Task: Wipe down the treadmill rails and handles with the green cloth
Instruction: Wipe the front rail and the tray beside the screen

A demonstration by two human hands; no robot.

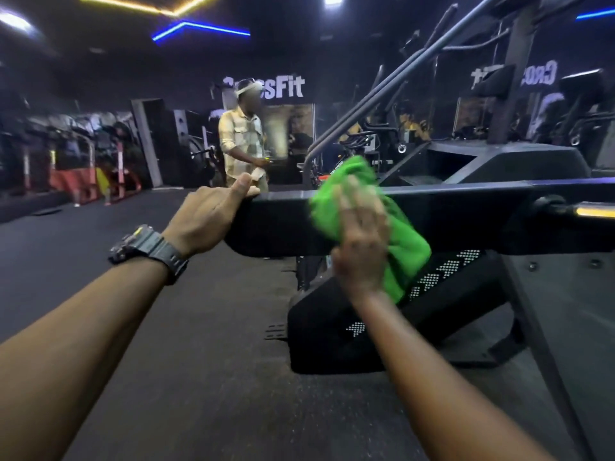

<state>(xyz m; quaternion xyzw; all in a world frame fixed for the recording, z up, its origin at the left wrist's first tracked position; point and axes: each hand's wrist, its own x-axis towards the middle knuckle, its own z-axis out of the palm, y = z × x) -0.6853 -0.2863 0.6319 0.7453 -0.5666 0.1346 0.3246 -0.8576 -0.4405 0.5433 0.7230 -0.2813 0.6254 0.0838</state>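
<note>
A wide black treadmill rail (466, 207) runs across the middle of the view, its blunt end at the left. My left hand (206, 214) grips that end, thumb on top and fingers round the far side. My right hand (362, 234) presses the green cloth (402, 247) flat against the rail's near face; the hand is blurred with motion. The cloth bunches over the top edge of the rail and hangs below it. A thin grey handrail (392, 84) slopes up to the right behind.
The treadmill's black base (332, 341) sits on the dark rubber floor (166, 377) under the rail. A person in a checked shirt (243, 144) stands a few steps beyond the rail's end. Red weight machines (86, 168) line the left wall, other cardio machines the right.
</note>
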